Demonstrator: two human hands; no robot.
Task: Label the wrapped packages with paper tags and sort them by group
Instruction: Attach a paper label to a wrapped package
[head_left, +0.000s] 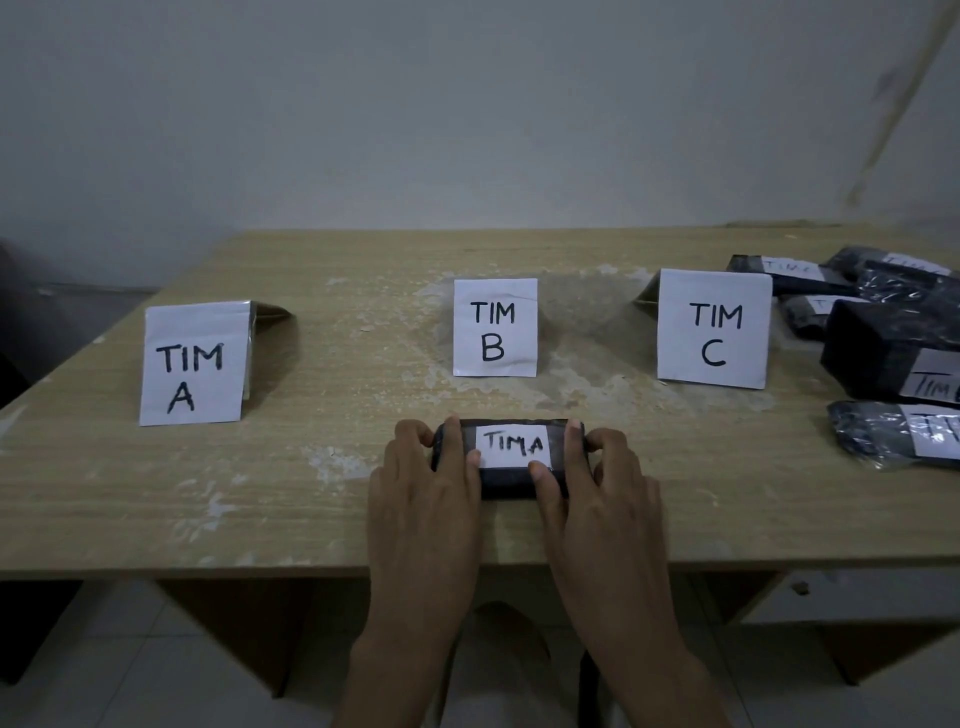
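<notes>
- While the package (506, 486) lies on the counter (311, 493) close to its front edge, both hands hold it. The left hand (423, 499) wraps the left end and the right hand (605, 493) the right end. Their fingers curl over the far edge, and each thumb presses a lower corner of the paper tag (514, 446).
- Tag: white, lettered "TIM A", lying flat on the package's top face. Whether it is already stuck down cannot be told.
- Long axis: it runs left to right, parallel to the counter's front edge, with one hand at each short end.
- Signs: three folded paper signs stand in a row farther back. The TIM A sign (192, 364) is on the left, the TIM B sign (494, 327) in the middle and the TIM C sign (712, 328) on the right.
- Governing relation: the package sits just in front of the TIM B sign, yet its tag names the left group. The TIM A sign stands well apart to the left and slightly farther back. The coming move probably carries the package leftward along its own long axis. The left hand is on the nearer side and would likely lead.
- Remaining stock: a heap of black wrapped packages (883, 353) lies at the right, beside and behind the TIM C sign. Several bear white tags that are only partly legible. Most of the sorting appears yet to be done.
</notes>
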